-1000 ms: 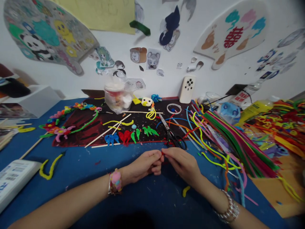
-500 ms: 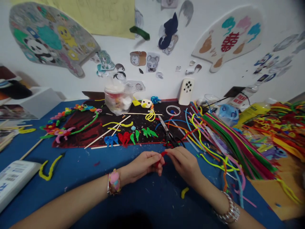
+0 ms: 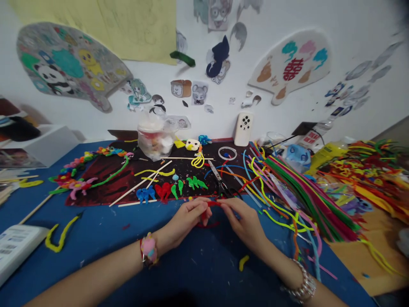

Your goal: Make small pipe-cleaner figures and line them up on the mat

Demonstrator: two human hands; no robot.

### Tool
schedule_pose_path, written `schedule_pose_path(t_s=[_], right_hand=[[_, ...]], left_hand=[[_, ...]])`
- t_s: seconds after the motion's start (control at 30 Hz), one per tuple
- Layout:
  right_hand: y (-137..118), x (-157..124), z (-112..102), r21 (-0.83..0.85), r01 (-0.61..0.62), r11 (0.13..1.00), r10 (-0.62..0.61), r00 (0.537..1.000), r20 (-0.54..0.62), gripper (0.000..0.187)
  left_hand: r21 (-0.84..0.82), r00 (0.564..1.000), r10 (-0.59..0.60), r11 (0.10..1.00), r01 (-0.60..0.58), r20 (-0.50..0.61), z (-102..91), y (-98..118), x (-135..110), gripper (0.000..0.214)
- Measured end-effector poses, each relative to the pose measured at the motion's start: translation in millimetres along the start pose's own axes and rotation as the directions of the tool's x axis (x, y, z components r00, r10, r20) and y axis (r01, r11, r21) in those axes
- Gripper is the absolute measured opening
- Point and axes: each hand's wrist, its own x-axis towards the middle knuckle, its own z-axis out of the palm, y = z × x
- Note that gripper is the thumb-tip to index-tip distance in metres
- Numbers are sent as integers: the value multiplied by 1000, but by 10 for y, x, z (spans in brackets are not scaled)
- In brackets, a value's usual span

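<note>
Above the worktop (image 3: 102, 232), the red pipe cleaner (image 3: 214, 204) stretches sideways between the left hand (image 3: 191, 215) and right hand (image 3: 245, 219), whose fingers both pinch it, a loose length showing below the left.

The mat (image 3: 102, 182) is black (with dark red streaks). Before the mat, the pipe cleaner (image 3: 214, 204) is red, the counter (image 3: 102, 238) blue.

A blue desktop (image 3: 198, 260) carries a red-and-black mat (image 3: 105, 175), a bent yellow pipe cleaner (image 3: 64, 233) at left, a short yellow scrap (image 3: 243, 262) nearer, and a multicolored pipe-cleaner bundle (image 3: 315, 196) at right.
</note>
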Motion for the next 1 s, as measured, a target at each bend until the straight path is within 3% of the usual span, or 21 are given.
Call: schedule_pose_path(t_s=[0.1, 0.23, 0.37, 0.47, 0.53, 0.6, 0.73, 1.0], right_hand=[[154, 64, -23, -222, -49, 974, 43, 999, -31, 22], [344, 95, 18, -480, -38, 877, 63, 997, 35, 30], [432, 127, 10, -598, -97, 796, 168, 984, 64, 30], [400, 174, -52, -540, -133, 831, 195, 979, 58, 28], [318, 197, -88, -409, -63, 910, 83, 996, 31, 29], [205, 201, -99, -238, 54, 970, -60, 998, -17, 33], [26, 154, -34, -71, 253, 965, -255, 967, -22, 31], [-27, 102, 65, -51, 184, 982, -187, 980, -70, 17]], left_hand=[[-55, 1000, 19, 998, -18, 11, -51, 24, 13, 20], [-55, 997, 75, 996, -74, 11, -96, 53, 33, 24], [238, 982, 187, 953, -188, 28, -104, 132, 39, 27], [479, 942, 315, 813, -331, 115, -95, 207, 22, 24], [505, 940, 314, 794, -338, 135, -84, 231, 8, 24], [455, 967, 234, 853, -256, 105, -73, 222, 0, 26], [238, 996, 52, 969, -66, 67, -60, 139, 2, 25], [-15, 987, -62, 998, 65, 149, -52, 45, -24, 27]])
